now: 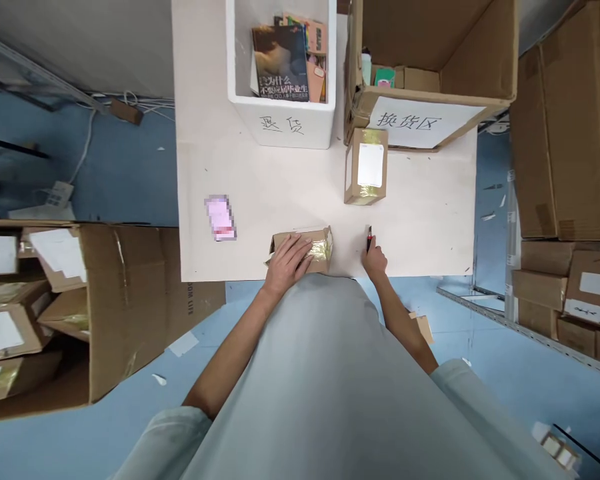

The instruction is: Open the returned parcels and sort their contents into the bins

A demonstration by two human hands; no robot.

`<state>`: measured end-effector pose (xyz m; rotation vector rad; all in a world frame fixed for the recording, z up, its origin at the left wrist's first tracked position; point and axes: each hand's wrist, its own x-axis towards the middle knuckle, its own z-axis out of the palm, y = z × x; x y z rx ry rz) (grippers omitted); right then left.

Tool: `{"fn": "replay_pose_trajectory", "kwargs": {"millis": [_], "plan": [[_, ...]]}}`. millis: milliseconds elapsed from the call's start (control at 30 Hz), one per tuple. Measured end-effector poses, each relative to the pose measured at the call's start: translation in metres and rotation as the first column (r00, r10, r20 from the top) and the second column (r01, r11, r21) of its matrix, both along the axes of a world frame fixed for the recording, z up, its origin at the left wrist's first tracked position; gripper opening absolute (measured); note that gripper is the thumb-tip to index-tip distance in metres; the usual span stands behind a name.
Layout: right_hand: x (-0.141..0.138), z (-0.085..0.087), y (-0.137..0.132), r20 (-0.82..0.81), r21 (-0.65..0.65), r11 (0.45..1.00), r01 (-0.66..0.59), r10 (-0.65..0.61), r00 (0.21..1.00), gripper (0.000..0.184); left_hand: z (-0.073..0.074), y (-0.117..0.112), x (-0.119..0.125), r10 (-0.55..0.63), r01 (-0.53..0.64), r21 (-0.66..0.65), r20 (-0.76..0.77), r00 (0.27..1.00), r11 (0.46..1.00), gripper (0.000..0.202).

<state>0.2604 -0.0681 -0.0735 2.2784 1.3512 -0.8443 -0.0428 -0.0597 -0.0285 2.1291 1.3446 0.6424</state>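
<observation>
Left hand (287, 260): it is open, palm down, with fingers laid over the brown taped carton (321, 250).
White foam box (295, 127): it stands farther back on the white table (420, 220), with handwriting on the front wall and books (280, 63) inside.
Brown taped carton: it lies under the left hand, near the front edge of the table; shiny gold tape shows on its right part.
Labelled carton (371, 167): it stands between the large open carton and the right hand, bearing a white label.
Right hand (375, 260): it is closed around a utility knife (369, 239), whose tip points away from the person.
Large open carton (480, 57): it stands at the back right, with a written white sheet on its front.
</observation>
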Motion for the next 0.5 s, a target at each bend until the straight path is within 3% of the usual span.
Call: {"fn": "replay_pose_trajectory", "kwargs": {"millis": [133,233,300,367,500], "plan": [[0.0,-0.007,0.001,-0.023,0.097,0.995,0.019,-0.017,1.0,0.065,-0.007,0.007,-0.004,0.062,-0.065,0.076,0.043,0.997,0.995,0.032],[-0.003,-0.012,0.006,-0.231,0.215,0.969,0.124,-0.072,0.97,0.057,-0.011,0.009,-0.011,0.062,-0.07,0.11,0.075,0.995,0.991,0.033],[-0.009,-0.018,0.011,-0.492,0.192,0.937,0.293,-0.167,0.854,0.049,-0.012,0.011,-0.016,0.069,-0.081,0.15,0.085,0.994,0.985,0.032],[-0.019,-0.025,0.017,-0.67,0.088,0.906,0.414,-0.253,0.698,0.042,-0.012,0.012,-0.02,0.091,-0.108,0.202,0.092,0.992,0.973,0.03],[-0.042,-0.037,0.025,-0.788,-0.054,0.889,0.455,-0.318,0.527,0.042,-0.01,0.012,-0.025,0.116,-0.142,0.243,0.116,0.986,0.96,0.028]]}}
